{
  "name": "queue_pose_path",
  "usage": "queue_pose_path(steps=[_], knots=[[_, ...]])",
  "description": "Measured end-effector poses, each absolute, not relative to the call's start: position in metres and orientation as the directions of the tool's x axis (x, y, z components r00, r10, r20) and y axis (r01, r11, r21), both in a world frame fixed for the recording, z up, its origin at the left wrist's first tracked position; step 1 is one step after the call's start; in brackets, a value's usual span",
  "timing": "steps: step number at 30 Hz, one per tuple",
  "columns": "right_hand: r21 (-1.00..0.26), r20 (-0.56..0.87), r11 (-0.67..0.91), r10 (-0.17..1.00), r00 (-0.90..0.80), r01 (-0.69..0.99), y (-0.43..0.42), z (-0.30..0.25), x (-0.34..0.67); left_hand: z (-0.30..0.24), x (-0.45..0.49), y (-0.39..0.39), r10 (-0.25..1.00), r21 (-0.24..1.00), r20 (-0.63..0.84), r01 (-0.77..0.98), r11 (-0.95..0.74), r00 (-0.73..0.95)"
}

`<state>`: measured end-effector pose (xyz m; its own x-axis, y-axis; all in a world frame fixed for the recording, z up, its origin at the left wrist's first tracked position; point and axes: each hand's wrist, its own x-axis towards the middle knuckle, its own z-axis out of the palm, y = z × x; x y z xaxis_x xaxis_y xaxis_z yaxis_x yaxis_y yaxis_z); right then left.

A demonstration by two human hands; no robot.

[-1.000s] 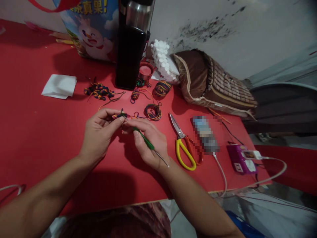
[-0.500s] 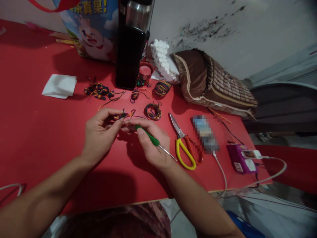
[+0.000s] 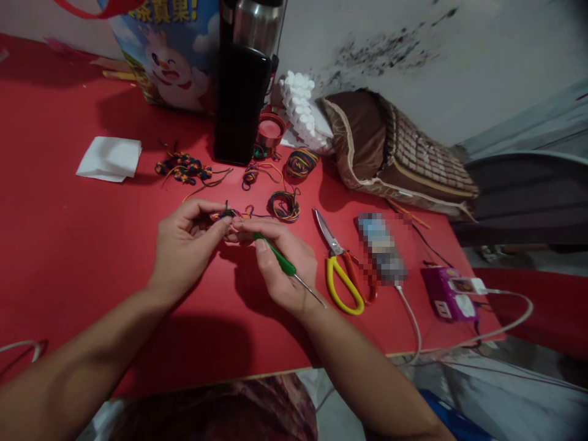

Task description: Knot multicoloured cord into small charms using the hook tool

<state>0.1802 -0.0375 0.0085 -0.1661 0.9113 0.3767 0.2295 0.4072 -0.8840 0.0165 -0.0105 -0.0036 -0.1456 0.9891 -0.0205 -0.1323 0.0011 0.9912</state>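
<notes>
My left hand [image 3: 186,245] pinches a small piece of knotted multicolour cord [image 3: 221,215] between thumb and fingers. In my right hand [image 3: 287,260] lies a crochet hook [image 3: 280,255] with a green handle; its metal shaft points back toward my wrist. The fingertips of both hands meet at the cord, and the hook's front end there is hard to make out. A strand runs from the piece to a loose coil of cord [image 3: 283,206]. Behind it sit a wound ball of the same cord [image 3: 302,163] and a small bundle [image 3: 250,176]. A knotted piece [image 3: 184,168] lies farther left.
Scissors [image 3: 340,263] with yellow and red handles lie right of my right hand, beside a blurred phone [image 3: 381,248] on a cable. A purple box [image 3: 448,294] stands near the table's right edge. A black upright device [image 3: 241,107], a printed bag [image 3: 177,67] and a brown cushion [image 3: 408,147] line the back.
The hook's rear tip has shifted slightly down and left as my right hand tilts a little. My left hand keeps its pinch on the cord.
</notes>
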Motion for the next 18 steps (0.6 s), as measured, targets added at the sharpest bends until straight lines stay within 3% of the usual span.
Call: queue_pose_path(steps=[6, 18], knots=[[-0.873, 0.398, 0.424, 0.905, -0.152, 0.239, -0.0392, 0.0096, 0.1803, -0.0061, 0.0151, -0.0048, 0.990, 0.959, -0.076, -0.281, 0.041, -0.115], [-0.862, 0.434, 0.463, 0.885, -0.171, 0.207, -0.0387, 0.0091, 0.1799, -0.0091, 0.0161, -0.0078, 0.991, 0.970, -0.010, -0.243, -0.023, -0.136]])
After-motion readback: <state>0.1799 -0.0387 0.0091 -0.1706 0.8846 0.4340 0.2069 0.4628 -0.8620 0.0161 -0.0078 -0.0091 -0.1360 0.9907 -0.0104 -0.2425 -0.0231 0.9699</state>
